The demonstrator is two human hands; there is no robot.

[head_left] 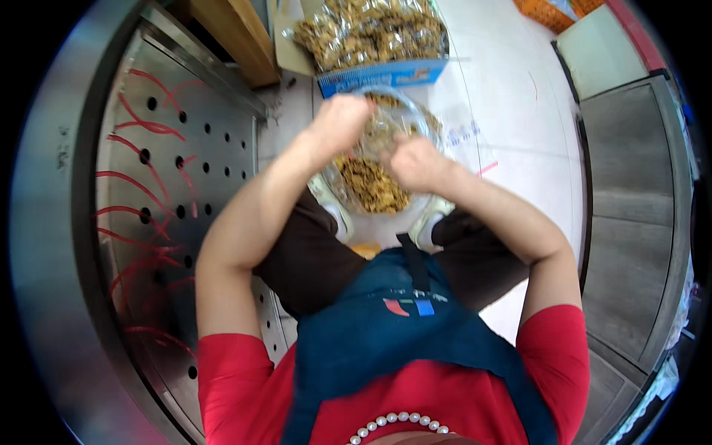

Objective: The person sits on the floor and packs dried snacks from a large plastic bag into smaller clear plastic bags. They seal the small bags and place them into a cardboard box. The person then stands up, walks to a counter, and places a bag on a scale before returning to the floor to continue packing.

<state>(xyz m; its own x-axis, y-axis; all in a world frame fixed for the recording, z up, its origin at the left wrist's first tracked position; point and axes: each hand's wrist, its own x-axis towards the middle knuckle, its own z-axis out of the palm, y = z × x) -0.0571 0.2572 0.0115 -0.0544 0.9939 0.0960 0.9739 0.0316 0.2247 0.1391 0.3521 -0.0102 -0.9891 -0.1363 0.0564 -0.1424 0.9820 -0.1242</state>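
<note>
Both of my hands are raised over a round clear plastic tub (416,104) on the floor between my feet. My left hand (344,122) is a fist over its left side, fingers curled on a clear plastic bag (384,130). Lower and to the right, my right hand (417,164) is also curled, blurred, and seems to pinch the same bag; its fingertips are hidden. Brown chopped food pieces (374,186) fill the near part of the tub; whether they lie inside the bag or loose, I cannot tell.
Beyond the tub stands an opened blue cardboard box (384,75) packed with clear bags of brown pieces (378,33). A perforated metal panel (194,150) with red strips hanging on it rises at left. Grey cabinet doors (631,222) line the right. A pink strip (488,168) lies on the tiles.
</note>
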